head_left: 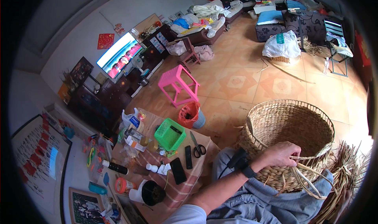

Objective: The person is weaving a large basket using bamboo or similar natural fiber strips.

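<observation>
A large round woven straw basket (271, 176) rests tilted against my lap, its wide mouth facing up and its rim edged with small open loops. My left hand (278, 154) reaches across to the near rim, with a dark band on its wrist. Its fingers are closed in a pinch on a pale straw strand (302, 180) at the rim. Several loose strands hang from there over the basket's outer wall and the grey cloth (256, 206) on my lap. My right hand is not in view.
Dry straw (344, 172) is heaped right of the basket. To the left, a table (204, 147) holds scissors (197, 145), a phone (178, 171), a remote (188, 157) and a green plastic basket (170, 134). Beyond are a bin (192, 114) and a pink stool (177, 82).
</observation>
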The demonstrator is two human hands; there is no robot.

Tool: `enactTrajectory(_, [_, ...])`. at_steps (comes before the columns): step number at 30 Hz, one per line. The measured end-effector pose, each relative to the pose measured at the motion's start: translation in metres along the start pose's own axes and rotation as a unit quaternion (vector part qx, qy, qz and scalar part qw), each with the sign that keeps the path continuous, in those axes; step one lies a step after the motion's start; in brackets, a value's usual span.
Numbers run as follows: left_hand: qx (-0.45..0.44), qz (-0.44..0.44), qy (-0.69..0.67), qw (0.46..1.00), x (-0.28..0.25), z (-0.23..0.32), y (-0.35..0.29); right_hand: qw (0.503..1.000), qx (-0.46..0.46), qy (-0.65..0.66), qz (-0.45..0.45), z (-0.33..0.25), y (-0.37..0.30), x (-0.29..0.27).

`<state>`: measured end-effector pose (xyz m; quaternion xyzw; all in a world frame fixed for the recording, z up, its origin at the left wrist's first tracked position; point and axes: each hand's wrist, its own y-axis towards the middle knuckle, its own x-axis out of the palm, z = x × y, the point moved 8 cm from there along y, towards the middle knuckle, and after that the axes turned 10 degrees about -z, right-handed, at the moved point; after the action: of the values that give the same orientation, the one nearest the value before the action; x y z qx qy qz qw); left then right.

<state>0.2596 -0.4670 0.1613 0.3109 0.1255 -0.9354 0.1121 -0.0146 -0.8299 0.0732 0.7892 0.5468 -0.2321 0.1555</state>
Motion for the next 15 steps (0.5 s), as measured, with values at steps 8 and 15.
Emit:
enactTrajectory(8, [-0.006, -0.032, -0.013, 0.999, 0.003, 0.000, 0.002, 1.000, 0.003, -0.001, 0.026, 0.041, 0.007, 0.032])
enactTrajectory(15, [-0.027, -0.033, -0.003, 0.999, 0.001, 0.001, 0.003, 0.999, 0.005, 0.003, 0.046, 0.074, 0.018, 0.076])
